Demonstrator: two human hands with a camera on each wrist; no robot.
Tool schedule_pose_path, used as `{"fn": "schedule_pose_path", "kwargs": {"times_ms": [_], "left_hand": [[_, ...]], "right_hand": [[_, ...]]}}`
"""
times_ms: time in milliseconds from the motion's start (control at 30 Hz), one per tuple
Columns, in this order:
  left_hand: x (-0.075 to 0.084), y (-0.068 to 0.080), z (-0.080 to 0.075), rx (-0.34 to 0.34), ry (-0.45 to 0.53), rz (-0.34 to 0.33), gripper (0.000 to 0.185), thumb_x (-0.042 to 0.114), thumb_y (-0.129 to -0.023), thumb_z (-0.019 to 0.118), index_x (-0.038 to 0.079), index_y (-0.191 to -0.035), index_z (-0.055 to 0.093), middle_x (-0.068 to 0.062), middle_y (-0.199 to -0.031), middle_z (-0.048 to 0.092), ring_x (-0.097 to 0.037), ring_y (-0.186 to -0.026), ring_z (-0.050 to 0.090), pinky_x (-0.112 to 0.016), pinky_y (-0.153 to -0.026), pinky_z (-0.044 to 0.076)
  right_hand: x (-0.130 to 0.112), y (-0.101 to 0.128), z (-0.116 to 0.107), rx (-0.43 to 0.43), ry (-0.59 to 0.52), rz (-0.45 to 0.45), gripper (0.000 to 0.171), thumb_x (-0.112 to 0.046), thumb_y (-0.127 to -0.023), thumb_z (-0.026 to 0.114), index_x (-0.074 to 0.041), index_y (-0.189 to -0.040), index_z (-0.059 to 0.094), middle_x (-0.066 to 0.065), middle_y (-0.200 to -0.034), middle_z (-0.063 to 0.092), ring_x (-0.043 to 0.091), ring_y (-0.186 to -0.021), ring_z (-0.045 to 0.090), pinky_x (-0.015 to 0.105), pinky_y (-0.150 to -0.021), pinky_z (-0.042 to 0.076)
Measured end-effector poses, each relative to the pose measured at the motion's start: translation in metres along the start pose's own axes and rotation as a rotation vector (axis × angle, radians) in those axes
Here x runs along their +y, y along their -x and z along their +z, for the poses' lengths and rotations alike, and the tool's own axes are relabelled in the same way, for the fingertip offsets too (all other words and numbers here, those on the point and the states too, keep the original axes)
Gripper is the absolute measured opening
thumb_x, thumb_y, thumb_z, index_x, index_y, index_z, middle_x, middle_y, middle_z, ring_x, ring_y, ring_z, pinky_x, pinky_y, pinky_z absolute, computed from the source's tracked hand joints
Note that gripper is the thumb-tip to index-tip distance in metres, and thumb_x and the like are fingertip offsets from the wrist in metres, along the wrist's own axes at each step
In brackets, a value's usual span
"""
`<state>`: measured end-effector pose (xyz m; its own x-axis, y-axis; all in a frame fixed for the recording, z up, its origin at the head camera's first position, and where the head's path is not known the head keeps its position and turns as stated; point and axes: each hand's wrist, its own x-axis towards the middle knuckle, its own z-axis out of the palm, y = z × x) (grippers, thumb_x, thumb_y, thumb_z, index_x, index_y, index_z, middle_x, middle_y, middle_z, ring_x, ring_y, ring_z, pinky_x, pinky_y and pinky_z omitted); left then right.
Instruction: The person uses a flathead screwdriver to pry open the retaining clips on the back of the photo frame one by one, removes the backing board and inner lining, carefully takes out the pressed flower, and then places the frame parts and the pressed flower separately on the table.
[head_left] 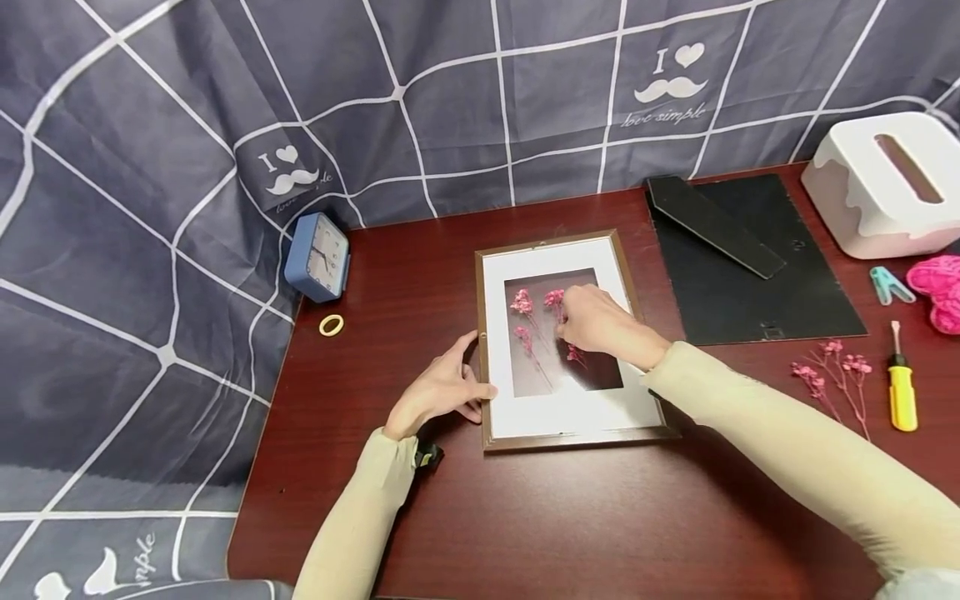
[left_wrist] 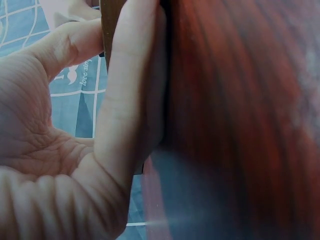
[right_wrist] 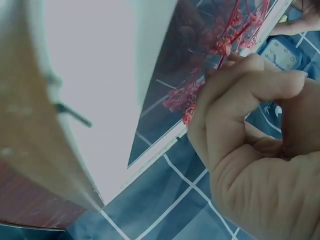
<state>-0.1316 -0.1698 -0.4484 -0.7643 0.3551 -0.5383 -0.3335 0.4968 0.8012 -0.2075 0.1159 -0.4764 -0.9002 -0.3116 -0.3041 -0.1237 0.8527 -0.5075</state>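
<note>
A brown wooden picture frame (head_left: pixel 558 435) with a white mat lies flat on the dark red table (head_left: pixel 570 525). Pink dried flower sprigs (head_left: pixel 522 303) lie in its dark opening. My left hand (head_left: pixel 442 390) holds the frame's left edge between thumb and fingers; the left wrist view shows the hand (left_wrist: pixel 75 150) against that brown edge (left_wrist: pixel 107 30). My right hand (head_left: pixel 600 322) is over the opening, its fingertips pinching a pink sprig. In the right wrist view, thumb and forefinger (right_wrist: pixel 235 100) meet at the pink flowers (right_wrist: pixel 225 45) beside the white mat (right_wrist: pixel 90 75).
A black backing board (head_left: pixel 750 275) with its stand lies right of the frame. Beyond it sits a white tissue box (head_left: pixel 892 183). Loose pink sprigs (head_left: pixel 832 375), a yellow screwdriver (head_left: pixel 902 393), a teal clip (head_left: pixel 887 285) and pink yarn (head_left: pixel 937 292) lie at right. A blue clock (head_left: pixel 318 254) and tape roll (head_left: pixel 331 325) sit left.
</note>
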Motion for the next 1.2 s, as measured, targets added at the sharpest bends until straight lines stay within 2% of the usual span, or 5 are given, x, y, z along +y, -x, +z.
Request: {"fn": "schedule_pose_path", "kwargs": {"times_ms": [333,633,800,967,1200], "left_hand": [[0.003,-0.002,0.002,-0.003,-0.004,-0.008,0.108,0.007,-0.092,0.083,0.026,-0.176,0.016,-0.011,-0.085,0.067,-0.022,-0.065,0.075,-0.041,-0.067,0.072],[0.003,-0.001,0.003,-0.007,-0.007,-0.013,0.107,0.008,-0.093,0.082,0.026,-0.176,0.016,-0.011,-0.084,0.066,-0.022,-0.064,0.075,-0.041,-0.067,0.072],[0.002,-0.001,0.003,-0.003,0.004,-0.015,0.108,0.008,-0.093,0.082,0.027,-0.176,0.016,-0.010,-0.083,0.066,-0.021,-0.065,0.075,-0.041,-0.067,0.072],[0.000,-0.002,0.003,-0.007,0.026,-0.020,0.108,0.007,-0.092,0.082,0.026,-0.176,0.016,-0.010,-0.083,0.065,-0.021,-0.065,0.074,-0.042,-0.068,0.072],[0.000,-0.001,0.002,0.013,-0.015,-0.031,0.108,0.010,-0.093,0.084,0.028,-0.176,0.016,-0.010,-0.086,0.067,-0.022,-0.067,0.077,-0.041,-0.069,0.072]], "right_hand": [[-0.013,0.006,-0.006,-0.026,-0.051,0.005,0.042,-0.003,-0.095,0.066,-0.016,-0.062,0.043,-0.005,-0.050,0.041,0.007,-0.042,0.040,0.021,-0.041,0.032],[-0.003,0.007,-0.005,0.041,-0.157,-0.038,0.048,-0.006,-0.094,0.057,-0.021,-0.052,0.038,-0.006,-0.044,0.042,0.007,-0.040,0.041,0.024,-0.042,0.029],[-0.023,0.040,-0.030,0.065,-0.233,-0.054,0.050,-0.005,-0.096,0.057,-0.022,-0.051,0.041,-0.007,-0.046,0.042,0.006,-0.044,0.036,0.022,-0.046,0.025],[-0.032,0.071,-0.049,0.077,-0.198,0.002,0.051,-0.011,-0.103,0.063,-0.018,-0.054,0.049,-0.006,-0.048,0.046,0.007,-0.048,0.038,0.022,-0.049,0.027],[-0.012,0.112,-0.059,0.124,-0.174,0.086,0.027,-0.016,-0.103,0.065,-0.007,-0.079,0.074,-0.003,-0.059,0.055,0.015,-0.062,0.050,0.028,-0.057,0.037]]}}
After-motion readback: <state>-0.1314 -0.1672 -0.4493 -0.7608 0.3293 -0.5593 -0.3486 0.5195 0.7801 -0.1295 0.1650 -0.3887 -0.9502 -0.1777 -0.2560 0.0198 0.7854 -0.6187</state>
